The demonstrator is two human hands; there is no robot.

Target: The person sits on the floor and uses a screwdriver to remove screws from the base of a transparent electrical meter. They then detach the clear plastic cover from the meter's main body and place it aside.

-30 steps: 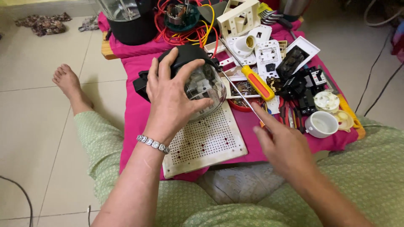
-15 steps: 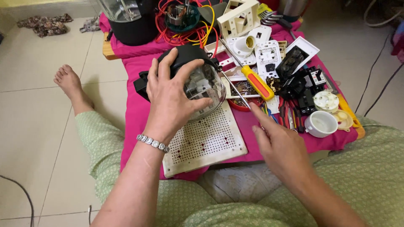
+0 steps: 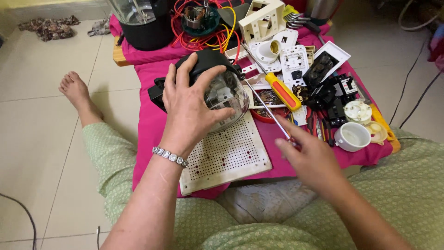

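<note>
Clear-domed appliance (image 3: 222,92) sat on pink cloth (image 3: 148,125), its lower edge touching the perforated white board (image 3: 231,155). Left hand (image 3: 189,109) spread over the dome, gripping. Right hand (image 3: 310,157) pinched a thin screwdriver (image 3: 268,109), tip at the dome's right side. Parts crowded the right; bare cloth left.

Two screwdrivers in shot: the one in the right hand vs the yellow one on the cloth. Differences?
The held screwdriver is gripped by the right hand, shaft angled toward the clear-domed device; the yellow-handled screwdriver lies free on the parts. The held one's handle is almost hidden, the yellow one's fully visible. Both point up-left.
</note>
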